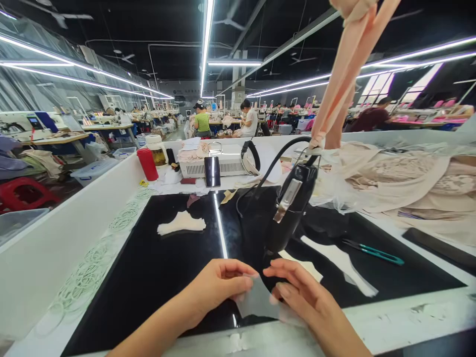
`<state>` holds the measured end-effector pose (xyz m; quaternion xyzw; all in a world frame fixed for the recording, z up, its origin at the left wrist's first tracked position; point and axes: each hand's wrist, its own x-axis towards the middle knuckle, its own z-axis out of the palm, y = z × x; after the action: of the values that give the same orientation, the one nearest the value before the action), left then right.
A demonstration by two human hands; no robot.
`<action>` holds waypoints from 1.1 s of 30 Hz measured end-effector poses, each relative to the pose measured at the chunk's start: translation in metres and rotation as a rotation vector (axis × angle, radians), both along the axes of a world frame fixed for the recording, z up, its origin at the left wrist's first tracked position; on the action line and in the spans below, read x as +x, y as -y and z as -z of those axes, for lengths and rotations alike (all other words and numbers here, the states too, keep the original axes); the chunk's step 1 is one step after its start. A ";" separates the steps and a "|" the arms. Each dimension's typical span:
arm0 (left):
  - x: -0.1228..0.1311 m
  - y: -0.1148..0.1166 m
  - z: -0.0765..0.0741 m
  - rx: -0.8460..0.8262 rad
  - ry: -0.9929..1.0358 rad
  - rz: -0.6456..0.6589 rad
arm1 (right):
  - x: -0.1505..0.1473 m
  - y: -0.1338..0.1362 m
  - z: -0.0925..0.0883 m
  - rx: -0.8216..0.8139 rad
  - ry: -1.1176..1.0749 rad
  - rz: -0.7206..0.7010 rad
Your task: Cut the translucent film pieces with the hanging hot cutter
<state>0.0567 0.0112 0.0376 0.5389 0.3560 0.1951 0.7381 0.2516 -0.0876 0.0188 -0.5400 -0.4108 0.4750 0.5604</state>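
Note:
My left hand [219,285] pinches the upper edge of a thin, translucent whitish sheet [256,300] between thumb and fingers. On its other side, my right hand [299,292] has curled fingers, and the sheet's right part runs under its thumb. Just beyond the hands, a black handheld tool [290,208] with a metal lever hangs nose-down from a peach fabric strip [340,89]. Behind my right hand lies a cream fabric piece [307,267], partly hidden. Further right are a white cut piece [344,263] and teal-handled thread snips [375,252].
The glossy black board [178,277] has a stack of cream cut pieces [181,223] at left. Pale green rings [89,267] line the left side, near a low white wall [55,243]. Beige fabric [401,168] is heaped at right. A phone [212,172] leans against a white vented box [230,161].

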 end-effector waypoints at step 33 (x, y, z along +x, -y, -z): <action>-0.062 -0.014 -0.002 0.117 -0.311 -0.117 | -0.045 -0.030 0.017 -0.137 0.110 -0.246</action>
<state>-0.0051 0.0252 0.0398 0.5830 0.4846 0.1722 0.6290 0.2064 -0.0578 0.0022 -0.5480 -0.4705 0.5365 0.4364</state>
